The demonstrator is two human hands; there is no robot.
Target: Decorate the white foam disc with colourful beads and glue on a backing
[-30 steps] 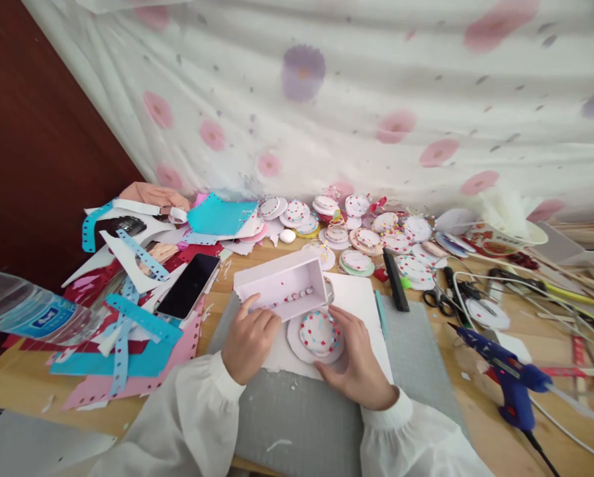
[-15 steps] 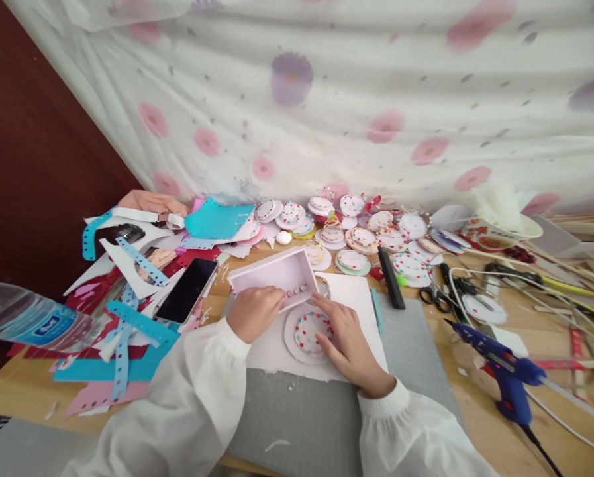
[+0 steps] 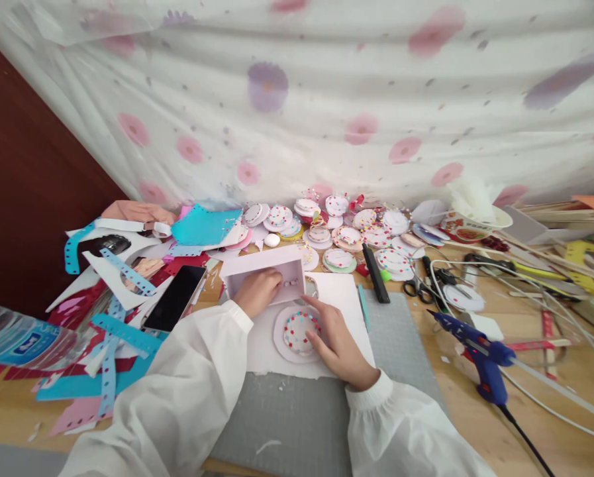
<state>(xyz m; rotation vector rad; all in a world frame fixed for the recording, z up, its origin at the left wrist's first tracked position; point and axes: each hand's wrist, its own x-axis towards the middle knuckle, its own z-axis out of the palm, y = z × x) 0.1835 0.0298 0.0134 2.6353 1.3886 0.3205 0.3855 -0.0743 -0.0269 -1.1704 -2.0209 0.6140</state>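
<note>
A small pale open box [image 3: 264, 257] is tipped toward me on the white sheet. My left hand [image 3: 261, 291] reaches into it, fingers curled together; whatever they hold is hidden. A few tiny round pieces [image 3: 291, 283] lie in the box by its right wall. Below the box rests a white paper disc [image 3: 279, 334] carrying a ring of red and blue beads [image 3: 297, 339]. My right hand [image 3: 339, 344] is open at the right of the disc. Its index finger points toward the box's lower right corner, and its thumb is near the bead ring.
Many beaded discs [image 3: 349, 237] line the back of the table. A blue glue gun [image 3: 485, 358] and black scissors [image 3: 418, 289] are at right. To the left are a phone [image 3: 175, 298], blue paper strips [image 3: 128, 334] and a water bottle [image 3: 33, 334].
My left hand has gone deeper into the box, which now tilts with its opening more toward me. The whole view has shifted, so things appear farther left.
</note>
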